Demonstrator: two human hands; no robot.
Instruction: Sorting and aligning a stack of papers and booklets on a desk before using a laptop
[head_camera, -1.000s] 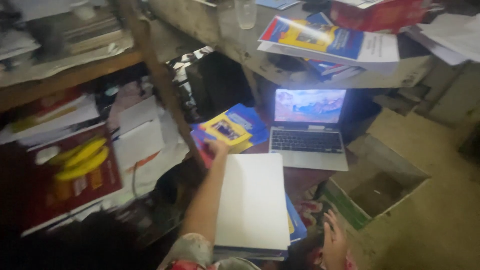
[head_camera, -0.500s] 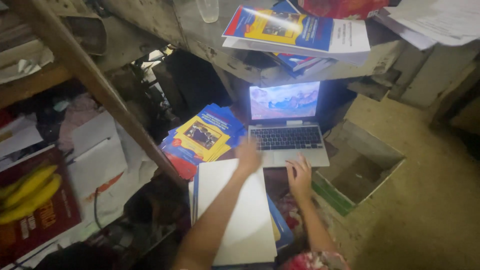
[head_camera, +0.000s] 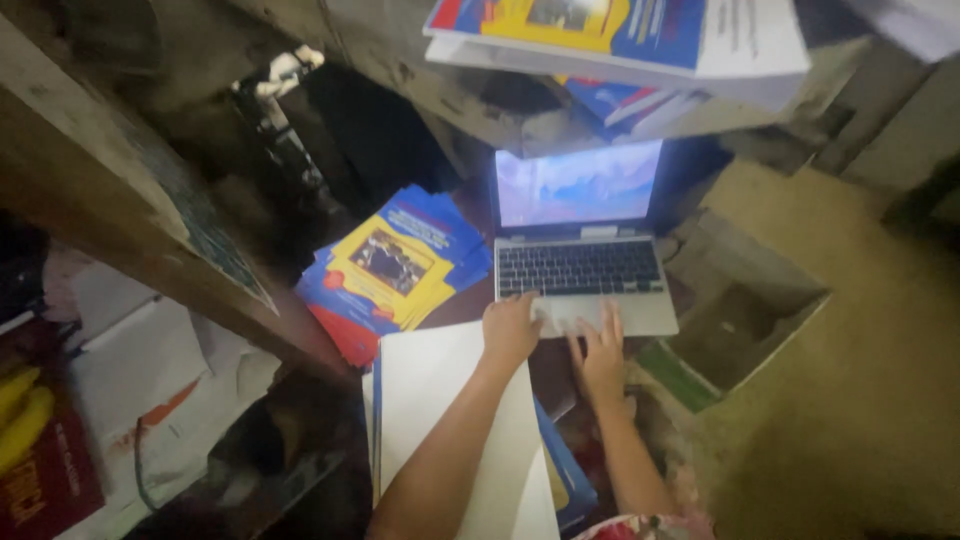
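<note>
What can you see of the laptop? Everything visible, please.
The laptop is small and silver-grey with a dark keyboard, lid open and upright, screen lit with a bluish landscape picture. It sits low beneath an overhanging shelf, beside a fan of blue-and-yellow booklets. The left hand and right hand rest at its front edge.
</note>
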